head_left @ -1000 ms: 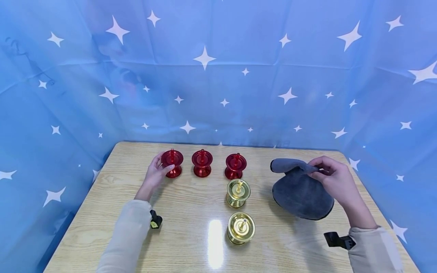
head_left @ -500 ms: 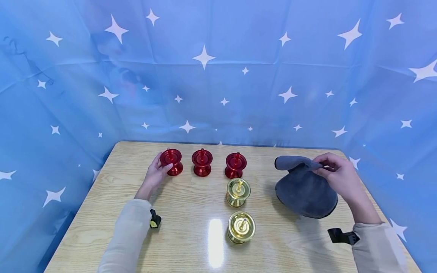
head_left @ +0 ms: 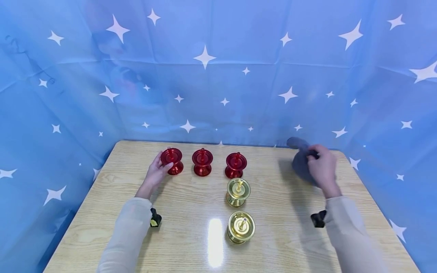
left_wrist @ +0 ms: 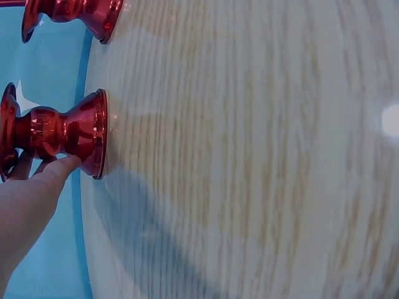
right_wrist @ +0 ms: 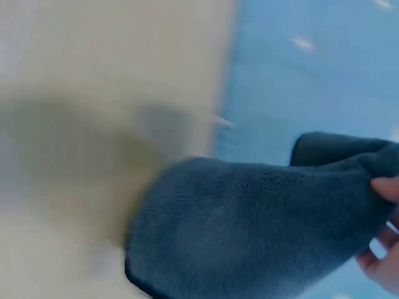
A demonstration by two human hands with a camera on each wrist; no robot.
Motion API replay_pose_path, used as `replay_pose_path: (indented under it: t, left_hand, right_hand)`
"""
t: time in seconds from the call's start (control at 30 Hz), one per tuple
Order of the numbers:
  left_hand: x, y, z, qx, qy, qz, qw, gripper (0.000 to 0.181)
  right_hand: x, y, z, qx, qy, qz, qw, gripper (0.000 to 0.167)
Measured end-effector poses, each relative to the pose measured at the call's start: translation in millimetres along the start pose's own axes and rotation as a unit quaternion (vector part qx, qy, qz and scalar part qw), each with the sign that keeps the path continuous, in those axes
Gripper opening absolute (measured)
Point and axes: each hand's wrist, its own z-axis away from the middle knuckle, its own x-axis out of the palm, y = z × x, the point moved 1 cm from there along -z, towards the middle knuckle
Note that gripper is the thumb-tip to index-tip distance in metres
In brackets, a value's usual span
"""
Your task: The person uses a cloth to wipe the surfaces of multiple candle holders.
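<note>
My left hand [head_left: 156, 173] holds the leftmost red metallic candle holder [head_left: 175, 168] by its side, thumb in front and fingers behind. That holder leans slightly left in the head view, its spike pointing up. Seen from the left wrist, the fingers [left_wrist: 43, 180] lie against the waist of the red holder [left_wrist: 84, 128]. At the right, my right hand [head_left: 322, 165] pinches a dark grey plush cloth [head_left: 302, 167] by a gathered part, and the rest hangs down, blurred by motion. The right wrist view shows the cloth [right_wrist: 249, 230] with a dark edge, pinched between thumb and fingers.
Two more red holders [head_left: 202, 170] [head_left: 234, 172] stand along the back of the wooden table [head_left: 184, 212]. Two gold holders [head_left: 236, 200] [head_left: 239, 238] stand in a column nearer the front. A blue star-patterned curtain [head_left: 218, 87] hangs behind the table.
My right hand has carried the grey cloth toward the back edge of the table. The left hand has hardly moved; its red holder's top has tipped slightly left since a second ago.
</note>
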Motion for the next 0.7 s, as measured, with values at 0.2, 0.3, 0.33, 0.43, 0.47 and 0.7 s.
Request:
replay_pose_path:
  t: [0.2,0.3,0.33,0.43,0.47,0.7]
  left_hand:
    - [3.1,0.7,0.3,0.001,-0.008,0.005,1.0,0.075]
    - [4.5,1.4,0.5,0.005,-0.011,0.009,0.9999,0.075]
    - [4.8,1.3,0.3,0.005,-0.011,0.01,0.9999,0.074]
    - [4.7,0.3,-0.5,0.005,-0.009,0.009,0.9999,0.075]
    - [4.5,-0.1,-0.8,0.004,-0.009,0.008,0.9999,0.075]
    - [1.0,1.0,3.4,-0.002,0.003,-0.07,0.9975,0.08]
  right_hand:
    - [60,26,37.5,-0.003,-0.116,0.009,0.9932,0.018]
    - [76,33,51.8,0.007,-0.174,0.025,0.9845,0.02]
    - [78,34,55.3,0.009,-0.192,0.031,0.9808,0.021]
    - [81,33,60.9,0.01,-0.241,0.047,0.9694,0.025]
    - [80,32,61.0,0.012,-0.258,0.044,0.9652,0.027]
    - [58,31,51.1,0.034,-0.329,0.004,0.9439,0.032]
